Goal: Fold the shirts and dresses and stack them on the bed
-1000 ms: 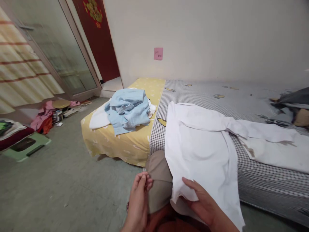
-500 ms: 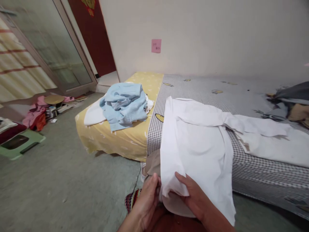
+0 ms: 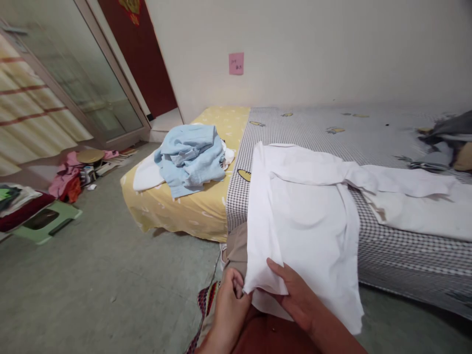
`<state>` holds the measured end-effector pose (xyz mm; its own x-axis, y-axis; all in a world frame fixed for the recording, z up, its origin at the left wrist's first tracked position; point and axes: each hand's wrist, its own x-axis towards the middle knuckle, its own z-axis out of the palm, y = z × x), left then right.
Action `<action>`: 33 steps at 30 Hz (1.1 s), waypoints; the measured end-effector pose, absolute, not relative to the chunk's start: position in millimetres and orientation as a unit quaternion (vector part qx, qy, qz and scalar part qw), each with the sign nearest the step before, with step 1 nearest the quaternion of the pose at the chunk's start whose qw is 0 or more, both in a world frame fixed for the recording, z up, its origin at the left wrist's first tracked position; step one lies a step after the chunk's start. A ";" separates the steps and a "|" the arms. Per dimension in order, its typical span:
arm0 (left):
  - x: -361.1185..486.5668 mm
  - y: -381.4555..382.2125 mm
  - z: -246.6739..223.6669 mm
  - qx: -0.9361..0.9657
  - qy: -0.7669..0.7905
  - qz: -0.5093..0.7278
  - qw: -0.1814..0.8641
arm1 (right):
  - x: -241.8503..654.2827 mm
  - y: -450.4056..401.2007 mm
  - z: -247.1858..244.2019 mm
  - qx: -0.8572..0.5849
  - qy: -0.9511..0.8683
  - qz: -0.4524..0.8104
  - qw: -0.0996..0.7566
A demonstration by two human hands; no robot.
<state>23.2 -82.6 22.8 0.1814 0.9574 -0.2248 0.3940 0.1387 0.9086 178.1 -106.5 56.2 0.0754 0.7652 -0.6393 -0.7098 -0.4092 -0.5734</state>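
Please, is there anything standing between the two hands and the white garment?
Nothing visible does. The right hand holds the white garment at its lower edge; the left hand is right at its corner. The blue garment lies apart, on the yellow sheet.

R hand (image 3: 297,297) part. hidden under wht garment (image 3: 313,226); pink note (image 3: 236,64) txt too sm.

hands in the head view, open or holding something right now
Left hand: closed, pinching a corner of the white garment.
Right hand: closed, holding its folded edge, thumb on top.
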 end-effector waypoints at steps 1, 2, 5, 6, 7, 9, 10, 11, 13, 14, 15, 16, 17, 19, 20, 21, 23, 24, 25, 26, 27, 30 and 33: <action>21.2 -82.8 22.1 0.608 0.574 0.271 0.477 | 179.2 -107.5 57.0 -0.494 -0.032 0.678 0.544; 18.5 -83.5 21.6 0.623 0.579 0.258 0.458 | 180.2 -108.4 57.6 -0.497 -0.036 0.675 0.544; 10.0 -86.4 23.1 0.661 0.587 0.255 0.391 | 182.2 -110.3 57.9 -0.501 -0.040 0.675 0.540; 8.3 -87.1 24.5 0.675 0.574 0.261 0.384 | 182.6 -110.7 57.6 -0.500 -0.036 0.678 0.538; 7.7 -87.5 25.9 0.688 0.555 0.262 0.388 | 182.9 -110.9 57.2 -0.496 -0.031 0.681 0.538; 9.4 -87.0 27.6 0.700 0.529 0.244 0.413 | 183.3 -110.7 56.5 -0.485 -0.022 0.686 0.542; 11.4 -86.4 27.6 0.697 0.524 0.238 0.427 | 183.6 -110.5 56.3 -0.482 -0.022 0.686 0.544; 13.9 -85.6 26.9 0.690 0.522 0.243 0.438 | 183.9 -110.2 56.2 -0.481 -0.025 0.686 0.545; 18.7 -84.1 24.3 0.671 0.514 0.286 0.452 | 184.9 -110.1 55.9 -0.487 -0.039 0.684 0.542; 20.5 -83.6 22.7 0.664 0.503 0.315 0.455 | 185.6 -110.4 55.5 -0.493 -0.046 0.681 0.540; 21.6 -83.3 21.1 0.659 0.491 0.337 0.460 | 186.5 -110.9 54.8 -0.500 -0.049 0.678 0.537; 22.0 -83.1 19.6 0.658 0.479 0.350 0.465 | 187.4 -111.7 53.8 -0.507 -0.050 0.674 0.535; 21.4 -83.2 18.2 0.659 0.471 0.352 0.469 | 188.4 -112.8 52.5 -0.513 -0.049 0.671 0.533; 18.1 -83.8 16.3 0.665 0.474 0.341 0.466 | 190.1 -115.2 49.3 -0.519 -0.047 0.671 0.527; 15.4 -84.4 15.9 0.668 0.488 0.331 0.453 | 190.8 -116.4 47.8 -0.521 -0.049 0.673 0.522; 12.4 -85.3 16.0 0.671 0.508 0.321 0.434 | 191.3 -117.6 46.5 -0.524 -0.055 0.676 0.516; 6.3 -87.4 17.9 0.679 0.544 0.301 0.389 | 192.0 -119.7 44.5 -0.526 -0.072 0.682 0.503; 3.6 -88.6 19.5 0.686 0.555 0.288 0.372 | 192.3 -120.8 43.8 -0.524 -0.081 0.687 0.496; 1.4 -89.7 21.5 0.693 0.562 0.273 0.360 | 192.5 -121.8 43.1 -0.522 -0.089 0.692 0.490; -0.1 -90.5 23.5 0.699 0.567 0.256 0.352 | 192.8 -122.9 42.0 -0.523 -0.098 0.697 0.481; -0.9 -91.1 25.4 0.705 0.574 0.236 0.343 | 193.1 -124.0 40.4 -0.528 -0.107 0.699 0.470; -1.6 -90.5 27.7 0.719 0.599 0.154 0.317 | 194.0 -127.1 31.2 -0.566 -0.138 0.694 0.423; -6.8 -89.0 23.5 0.739 0.610 0.057 0.280 | 193.3 -128.1 15.4 -0.589 -0.182 0.686 0.386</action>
<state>-6.8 -89.0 23.5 0.2492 0.9336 -0.2576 0.8699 -0.0990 0.4831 193.3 -128.1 15.4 -0.0070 0.7449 -0.6672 -0.3147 -0.6349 -0.7056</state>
